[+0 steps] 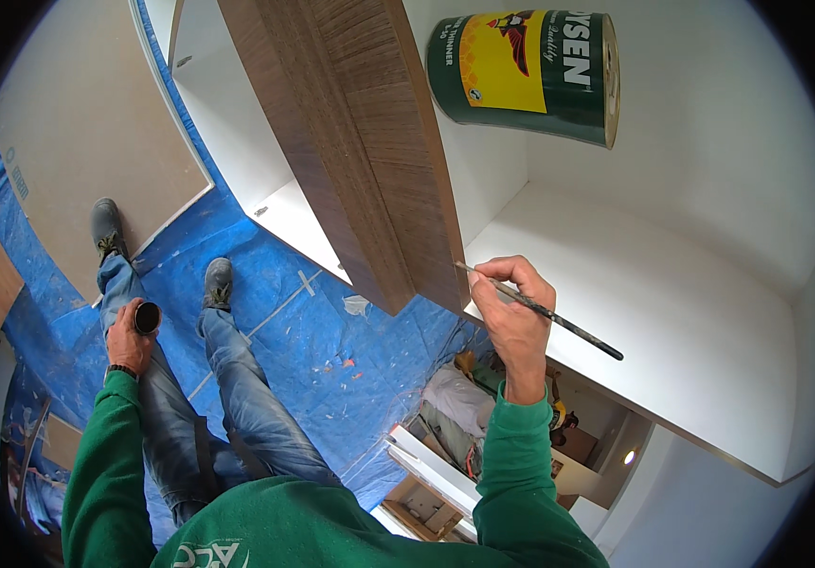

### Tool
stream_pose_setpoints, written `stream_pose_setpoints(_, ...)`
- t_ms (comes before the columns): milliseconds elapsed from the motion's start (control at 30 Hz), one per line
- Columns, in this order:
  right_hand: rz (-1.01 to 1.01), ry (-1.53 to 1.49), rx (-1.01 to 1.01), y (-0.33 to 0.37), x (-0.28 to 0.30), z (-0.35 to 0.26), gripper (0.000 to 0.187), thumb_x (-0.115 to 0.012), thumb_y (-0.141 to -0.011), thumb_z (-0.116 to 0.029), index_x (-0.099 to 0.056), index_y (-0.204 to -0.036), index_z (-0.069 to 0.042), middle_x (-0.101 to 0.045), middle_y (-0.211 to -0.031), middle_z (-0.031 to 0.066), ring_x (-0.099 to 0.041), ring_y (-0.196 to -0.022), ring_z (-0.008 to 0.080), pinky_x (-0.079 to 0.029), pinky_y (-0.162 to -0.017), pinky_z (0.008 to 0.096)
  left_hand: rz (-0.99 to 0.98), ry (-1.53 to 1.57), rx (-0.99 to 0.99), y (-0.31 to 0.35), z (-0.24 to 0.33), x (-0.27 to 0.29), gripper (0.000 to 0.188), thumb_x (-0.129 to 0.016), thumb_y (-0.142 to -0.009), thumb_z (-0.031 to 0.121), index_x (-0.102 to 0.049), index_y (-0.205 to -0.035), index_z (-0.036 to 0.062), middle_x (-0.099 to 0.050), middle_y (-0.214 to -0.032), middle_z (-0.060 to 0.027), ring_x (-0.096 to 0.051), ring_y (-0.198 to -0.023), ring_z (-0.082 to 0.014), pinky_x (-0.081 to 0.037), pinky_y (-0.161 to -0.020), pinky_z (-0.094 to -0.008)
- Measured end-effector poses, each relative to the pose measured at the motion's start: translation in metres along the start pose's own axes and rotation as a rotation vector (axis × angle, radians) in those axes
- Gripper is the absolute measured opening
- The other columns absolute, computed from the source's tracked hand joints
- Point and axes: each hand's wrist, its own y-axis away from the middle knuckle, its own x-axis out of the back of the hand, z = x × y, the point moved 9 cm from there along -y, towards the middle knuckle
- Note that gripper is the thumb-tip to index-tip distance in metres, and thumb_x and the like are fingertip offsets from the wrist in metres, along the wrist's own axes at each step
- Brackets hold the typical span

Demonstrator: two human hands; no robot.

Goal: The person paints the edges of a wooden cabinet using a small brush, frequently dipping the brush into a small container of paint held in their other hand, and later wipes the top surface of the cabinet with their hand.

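My right hand (519, 327) pinches a thin paintbrush (580, 333) with a dark handle. The brush tip is at the lower part of the narrow edge of a brown wood-grain cabinet door (369, 142); whether it touches cannot be made out. Lower on the left, my left hand (130, 343) is wrapped round a small cup (147, 319) with a dark inside. Above my right hand, a green and yellow paint thinner can (559, 80) appears in the white cabinet (653, 284).
Blue plastic sheeting (322, 350) covers the floor under my shoes (219, 282). A large tan board (95, 123) lies at the left. White cabinet compartments (237, 104) stand behind the door. Cloths and bags (455, 402) are heaped below my right hand, beside a wooden drawer (423, 506).
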Motion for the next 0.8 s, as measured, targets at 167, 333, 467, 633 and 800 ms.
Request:
stream_pose_setpoints(167, 0.030, -0.073, 0.105, -0.004, 0.000, -0.015, 0.006, -0.076, -0.086, -0.003, -0.073, -0.090, 0.001, -0.073, -0.086, 0.0089, -0.069, -0.079, 0.0170, -0.053, -0.070, 0.0303, 0.000, -0.006, -0.010, -0.001, 0.001, 0.000, 0.069, -0.087, -0.075, 0.011, -0.058, -0.137, 0.0162, -0.068, -0.124, -0.0137, -0.069, -0.107, -0.0418, -0.056, -0.092, -0.0502)
stream_pose_setpoints(333, -0.010, -0.064, -0.002, -0.002, -0.008, 0.000, 0.008, -0.077, -0.084, -0.002, -0.074, -0.091, 0.001, -0.072, -0.086, 0.0103, -0.069, -0.079, 0.0193, -0.053, -0.071, 0.0317, 0.009, -0.014, -0.009, -0.001, 0.000, -0.001, 0.068, -0.087, -0.075, 0.010, -0.059, -0.136, 0.0159, -0.068, -0.125, -0.0133, -0.069, -0.107, -0.0411, -0.056, -0.092, -0.0495)
stream_pose_setpoints(467, -0.025, 0.048, -0.040, 0.005, 0.000, 0.003, 0.010, -0.077, -0.082, -0.001, -0.074, -0.091, 0.001, -0.072, -0.086, 0.0110, -0.069, -0.079, 0.0203, -0.053, -0.073, 0.0329, 0.004, 0.003, -0.005, -0.001, 0.001, 0.000, 0.068, -0.088, -0.074, 0.010, -0.059, -0.136, 0.0158, -0.068, -0.125, -0.0128, -0.069, -0.108, -0.0406, -0.056, -0.092, -0.0490)
stream_pose_setpoints(633, 0.018, -0.045, 0.060, 0.000, -0.001, -0.013, 0.008, -0.077, -0.082, -0.001, -0.074, -0.089, 0.001, -0.073, -0.086, 0.0100, -0.069, -0.079, 0.0205, -0.053, -0.072, 0.0334, -0.021, 0.005, 0.023, -0.002, 0.001, -0.001, 0.068, -0.086, -0.075, 0.008, -0.058, -0.137, 0.0150, -0.067, -0.126, -0.0138, -0.068, -0.112, -0.0390, -0.057, -0.095, -0.0459)
stream_pose_setpoints(800, -0.031, 0.019, -0.010, 0.004, -0.003, 0.003, 0.008, -0.077, -0.082, -0.001, -0.074, -0.089, 0.001, -0.074, -0.087, 0.0105, -0.070, -0.080, 0.0210, -0.054, -0.072, 0.0338, -0.022, 0.010, 0.024, -0.003, 0.002, 0.000, 0.065, -0.085, -0.077, 0.009, -0.058, -0.136, 0.0154, -0.067, -0.125, -0.0136, -0.068, -0.112, -0.0394, -0.056, -0.094, -0.0461)
